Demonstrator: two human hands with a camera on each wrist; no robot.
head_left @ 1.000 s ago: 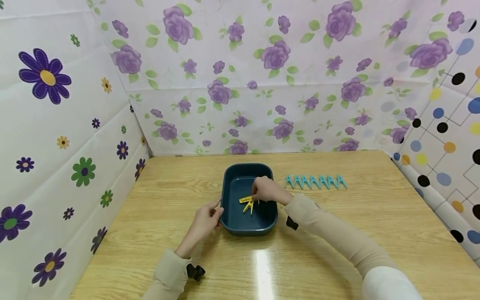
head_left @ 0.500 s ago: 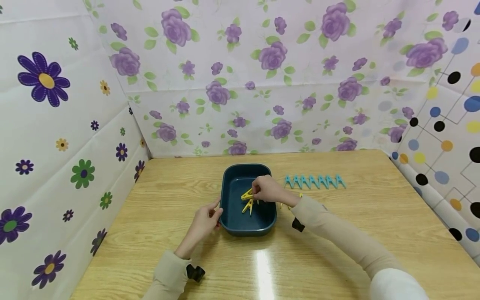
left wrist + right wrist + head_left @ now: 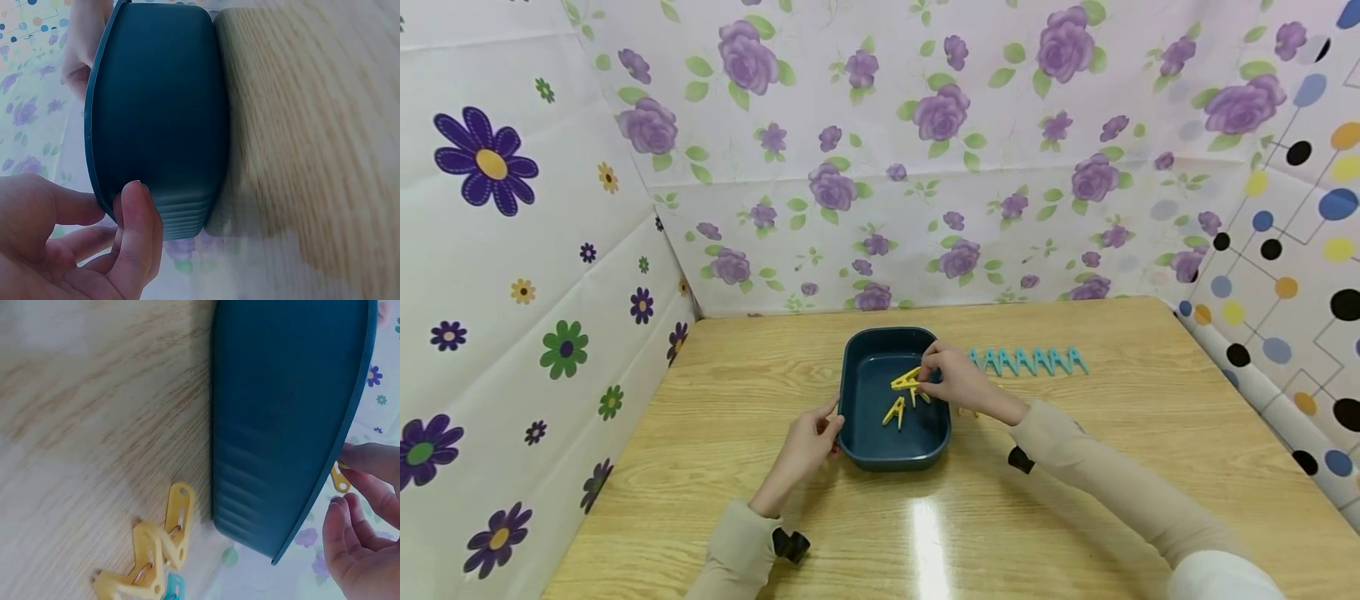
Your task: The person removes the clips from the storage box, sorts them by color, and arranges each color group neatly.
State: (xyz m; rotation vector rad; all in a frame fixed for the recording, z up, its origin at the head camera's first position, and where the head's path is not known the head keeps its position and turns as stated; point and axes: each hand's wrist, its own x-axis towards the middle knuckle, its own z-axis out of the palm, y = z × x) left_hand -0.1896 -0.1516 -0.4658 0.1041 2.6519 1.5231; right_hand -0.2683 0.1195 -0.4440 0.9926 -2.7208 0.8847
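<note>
A deep teal plastic box (image 3: 859,450) stands on the table. My left hand (image 3: 808,442) grips its left side; the left wrist view has the thumb and fingers pinching the rim. Over the right side of the box, my right hand (image 3: 964,385) pinches a yellow clothespin (image 3: 906,381) between thumb and fingertips. Its tip shows beyond the rim in the right wrist view as a yellow piece (image 3: 340,479). Inside the box lie another yellow clothespin (image 3: 894,412) and, partly covered by the held one, more yellow legs (image 3: 914,396).
A row of several light blue clothespins (image 3: 1026,361) stretches along the table right of the box. Yellow clothespins (image 3: 147,559) lie on the table beside the box, mostly behind my right forearm in the head view. Patterned cloths (image 3: 760,167) enclose the wooden table (image 3: 752,367).
My right hand has drawn back to the right and slightly up, bringing the yellow clothespin away from the one on the box floor. My left hand has stayed on the box.
</note>
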